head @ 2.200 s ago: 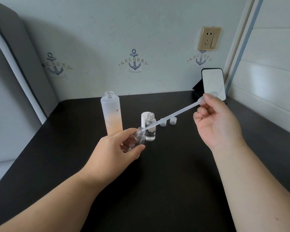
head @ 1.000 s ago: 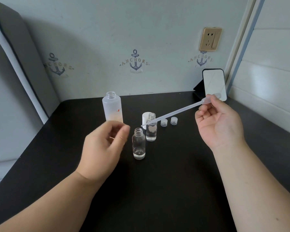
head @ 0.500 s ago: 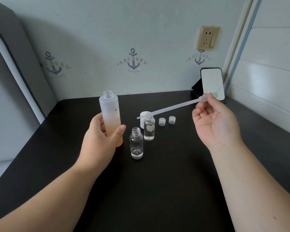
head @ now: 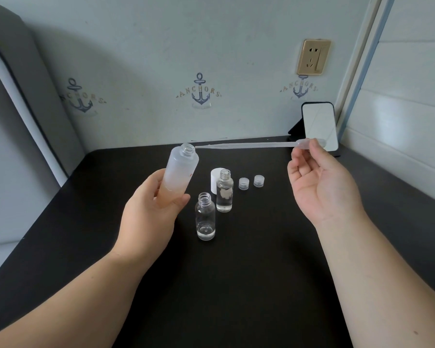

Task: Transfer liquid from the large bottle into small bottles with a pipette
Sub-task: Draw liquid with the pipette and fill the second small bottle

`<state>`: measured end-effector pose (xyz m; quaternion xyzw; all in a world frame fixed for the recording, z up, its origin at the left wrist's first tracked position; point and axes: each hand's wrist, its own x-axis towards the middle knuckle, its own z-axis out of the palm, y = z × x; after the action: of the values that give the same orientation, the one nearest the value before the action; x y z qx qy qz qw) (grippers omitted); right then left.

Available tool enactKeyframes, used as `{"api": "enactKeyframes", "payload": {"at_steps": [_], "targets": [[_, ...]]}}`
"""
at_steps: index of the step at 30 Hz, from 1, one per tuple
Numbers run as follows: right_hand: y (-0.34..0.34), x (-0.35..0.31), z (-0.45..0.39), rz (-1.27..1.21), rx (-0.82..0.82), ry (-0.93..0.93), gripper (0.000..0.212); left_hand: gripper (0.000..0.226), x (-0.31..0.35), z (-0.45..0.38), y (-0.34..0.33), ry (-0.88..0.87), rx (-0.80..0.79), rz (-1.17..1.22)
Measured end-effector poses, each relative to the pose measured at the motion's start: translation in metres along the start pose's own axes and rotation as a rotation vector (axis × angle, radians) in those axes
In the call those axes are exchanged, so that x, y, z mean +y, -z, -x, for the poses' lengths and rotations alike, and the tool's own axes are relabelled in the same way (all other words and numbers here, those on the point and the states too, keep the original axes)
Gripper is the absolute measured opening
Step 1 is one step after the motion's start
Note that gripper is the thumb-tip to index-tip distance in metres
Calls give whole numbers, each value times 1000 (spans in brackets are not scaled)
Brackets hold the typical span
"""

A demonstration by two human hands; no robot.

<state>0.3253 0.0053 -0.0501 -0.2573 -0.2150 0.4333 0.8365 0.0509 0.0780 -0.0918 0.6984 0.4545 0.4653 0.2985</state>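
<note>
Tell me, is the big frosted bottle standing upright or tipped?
Tipped. The left hand holds the large bottle off the table, its open neck leaning right toward the pipette tip.

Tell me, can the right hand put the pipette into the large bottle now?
Probably yes: the pipette tip is just beside the open mouth of the large bottle, which the left hand tilts toward it.
</note>
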Motion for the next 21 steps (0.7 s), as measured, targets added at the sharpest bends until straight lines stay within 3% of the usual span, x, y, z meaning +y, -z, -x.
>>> {"api": "enactKeyframes", "payload": {"at_steps": [12, 15, 21], "targets": [[2, -3, 0, 152, 25, 90, 12, 47, 0, -1, 0, -128, 40, -264], [1, -1, 2, 206, -43, 84, 22, 52, 0, -1, -1, -140, 38, -288], [-8, 5, 9, 366, -208, 75, 16, 56, -4, -1, -3, -158, 58, -295]]}}
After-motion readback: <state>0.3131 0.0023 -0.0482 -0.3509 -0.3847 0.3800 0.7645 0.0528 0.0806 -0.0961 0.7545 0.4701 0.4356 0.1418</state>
